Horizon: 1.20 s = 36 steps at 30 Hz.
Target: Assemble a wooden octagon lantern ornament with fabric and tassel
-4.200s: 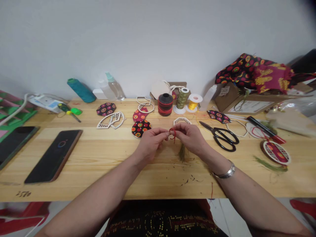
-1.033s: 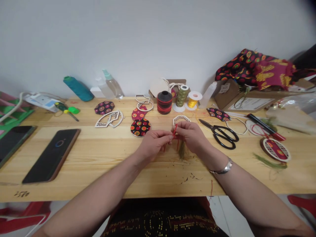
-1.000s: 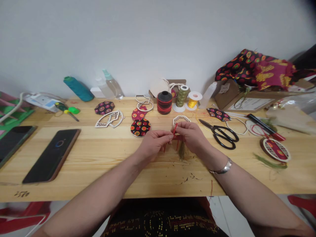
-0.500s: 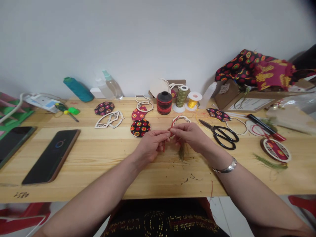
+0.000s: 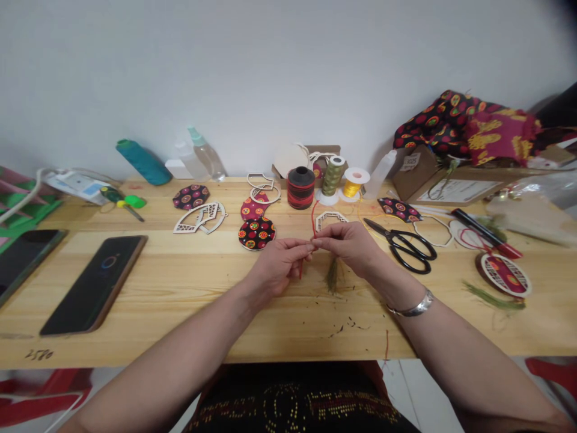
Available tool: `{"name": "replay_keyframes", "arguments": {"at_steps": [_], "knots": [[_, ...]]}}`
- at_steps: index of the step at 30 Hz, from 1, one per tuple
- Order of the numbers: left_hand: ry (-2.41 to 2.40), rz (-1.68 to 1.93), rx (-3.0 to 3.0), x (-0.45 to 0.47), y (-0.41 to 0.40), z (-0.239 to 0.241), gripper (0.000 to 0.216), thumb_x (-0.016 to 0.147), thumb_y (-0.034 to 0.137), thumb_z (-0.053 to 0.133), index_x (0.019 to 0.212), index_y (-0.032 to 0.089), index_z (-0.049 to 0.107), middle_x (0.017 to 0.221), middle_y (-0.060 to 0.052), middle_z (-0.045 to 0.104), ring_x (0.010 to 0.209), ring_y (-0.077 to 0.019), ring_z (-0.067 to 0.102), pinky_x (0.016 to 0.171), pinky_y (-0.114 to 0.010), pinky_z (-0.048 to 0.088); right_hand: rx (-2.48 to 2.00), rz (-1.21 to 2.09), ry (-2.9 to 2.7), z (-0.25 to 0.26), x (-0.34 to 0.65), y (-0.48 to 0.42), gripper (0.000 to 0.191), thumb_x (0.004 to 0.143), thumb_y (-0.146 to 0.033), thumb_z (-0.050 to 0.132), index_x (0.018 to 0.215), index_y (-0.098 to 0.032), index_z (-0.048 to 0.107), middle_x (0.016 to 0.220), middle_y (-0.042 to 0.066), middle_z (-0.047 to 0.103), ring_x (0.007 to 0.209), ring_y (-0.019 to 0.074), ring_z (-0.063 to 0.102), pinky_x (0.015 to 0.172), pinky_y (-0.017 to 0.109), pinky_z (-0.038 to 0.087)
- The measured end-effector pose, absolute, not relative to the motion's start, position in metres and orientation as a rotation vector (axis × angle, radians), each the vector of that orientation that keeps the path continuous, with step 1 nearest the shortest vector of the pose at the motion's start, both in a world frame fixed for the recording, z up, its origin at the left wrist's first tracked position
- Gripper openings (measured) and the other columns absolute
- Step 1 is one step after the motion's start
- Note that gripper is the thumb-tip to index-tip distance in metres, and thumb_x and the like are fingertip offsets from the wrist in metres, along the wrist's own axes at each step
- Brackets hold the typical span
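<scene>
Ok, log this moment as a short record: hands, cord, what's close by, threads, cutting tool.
Left hand: fingers pinching red cord
Right hand: fingers pinching it too, fingertips meeting the left's; silver bracelet on wrist
Cord: one length rises above the fingers, another hangs by the left hand
Below right hand: green tassel, partly hidden
Behind right hand: octagonal lattice frame
Threads: red-and-black spool, olive-green spool, yellow spool
Cutting tool: black-handled scissors, right of right hand

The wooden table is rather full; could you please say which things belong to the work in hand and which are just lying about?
Likely in the work:
red cord, pinched by the left hand and right hand
green tassel, below the right hand
scissors, perhaps, though untouched

Apparently just lying about:
brown-edged phone
screwdriver
teal thread cone
spray bottle
</scene>
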State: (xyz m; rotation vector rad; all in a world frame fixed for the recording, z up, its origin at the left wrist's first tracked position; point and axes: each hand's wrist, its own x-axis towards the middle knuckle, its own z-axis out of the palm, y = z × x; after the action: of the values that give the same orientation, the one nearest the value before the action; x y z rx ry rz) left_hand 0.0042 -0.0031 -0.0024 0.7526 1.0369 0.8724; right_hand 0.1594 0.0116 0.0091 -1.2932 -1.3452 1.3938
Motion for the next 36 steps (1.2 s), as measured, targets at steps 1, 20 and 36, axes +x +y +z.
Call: {"name": "replay_keyframes", "arguments": {"at_steps": [1, 20, 36], "knots": [[1.039, 0.869, 0.754, 0.004, -0.003, -0.003, 0.017, 0.058, 0.026, 0.077, 0.065, 0.013, 0.071, 0.054, 0.002, 0.057, 0.035, -0.0017, 0.035, 0.033, -0.019, 0.019, -1.305, 1.375, -1.356, 0.008, 0.159, 0.012, 0.007, 0.061, -0.025, 0.072, 0.059, -0.019, 0.067, 0.058, -0.001, 0.064, 0.057, 0.0111, 0.051, 0.058, 0.028, 0.040], [1.133, 0.929, 0.981, 0.002, -0.004, 0.008, 0.020, 0.062, 0.035, 0.075, 0.071, 0.017, 0.074, 0.100, -0.007, 0.070, 0.048, -0.0032, 0.041, 0.044, -0.021, 0.029, -1.412, 0.896, -1.692, 0.004, 0.164, 0.016, 0.014, 0.077, -0.023, 0.057, 0.065, -0.017, 0.059, 0.065, 0.000, 0.059, 0.064, 0.0126, 0.049, 0.063, 0.027, 0.037], [1.241, 0.775, 1.495, 0.003, -0.008, 0.002, 0.018, 0.074, 0.032, 0.062, 0.075, 0.017, 0.073, 0.059, 0.003, 0.058, 0.057, -0.0106, 0.045, 0.055, -0.024, 0.032, -1.194, 1.598, -1.103, 0.015, 0.152, 0.006, 0.028, 0.066, -0.038, 0.067, 0.064, -0.018, 0.050, 0.052, -0.005, 0.052, 0.041, 0.0035, 0.031, 0.041, 0.022, 0.017]]}}
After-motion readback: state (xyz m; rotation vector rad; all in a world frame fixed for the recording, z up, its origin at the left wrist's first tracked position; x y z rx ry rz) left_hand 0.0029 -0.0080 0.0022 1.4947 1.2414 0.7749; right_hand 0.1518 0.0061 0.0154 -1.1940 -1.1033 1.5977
